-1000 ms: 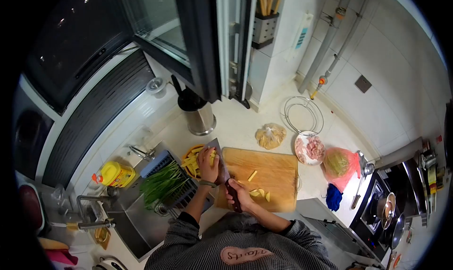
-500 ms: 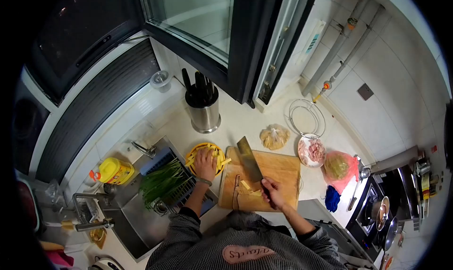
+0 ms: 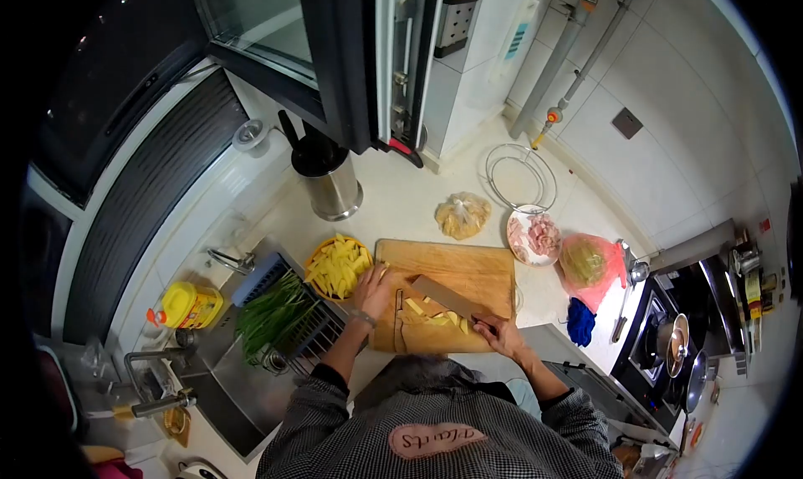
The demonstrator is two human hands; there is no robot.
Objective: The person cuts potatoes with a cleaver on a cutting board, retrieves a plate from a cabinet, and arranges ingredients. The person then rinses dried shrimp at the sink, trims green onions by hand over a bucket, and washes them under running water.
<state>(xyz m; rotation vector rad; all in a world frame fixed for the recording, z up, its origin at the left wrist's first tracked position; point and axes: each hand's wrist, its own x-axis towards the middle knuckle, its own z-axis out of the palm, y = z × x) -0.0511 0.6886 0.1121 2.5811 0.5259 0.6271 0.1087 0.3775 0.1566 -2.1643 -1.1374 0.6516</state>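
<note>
A cleaver [image 3: 446, 298] is gripped by its handle in my right hand [image 3: 503, 338], its blade angled low over the wooden cutting board [image 3: 468, 264]. Pale yellow potato strips [image 3: 435, 317] lie on the board beside the blade, towards my body. At the board's left edge my left hand [image 3: 370, 293] has its fingers closed, with a potato strip [image 3: 385, 267] at the fingertips. Just left of that hand stands an orange-yellow bowl [image 3: 314, 253] heaped with potato strips. A dark thin-edged item [image 3: 399, 322] lies along the board's left side, partly hidden.
Left are the sink [image 3: 226, 391], a rack with green leafy stalks [image 3: 272, 316] and a yellow jug [image 3: 188, 305]. A knife block [image 3: 332, 190] stands behind. Back right are a tied bag [image 3: 462, 215], a plate of meat [image 3: 535, 236], a wire ring stand [image 3: 520, 176] and the stove [image 3: 648, 345].
My left hand has moved off the bowl's heaped strips to the board's left edge. The cleaver has swung lower and flatter over the board. The whole view has shifted.
</note>
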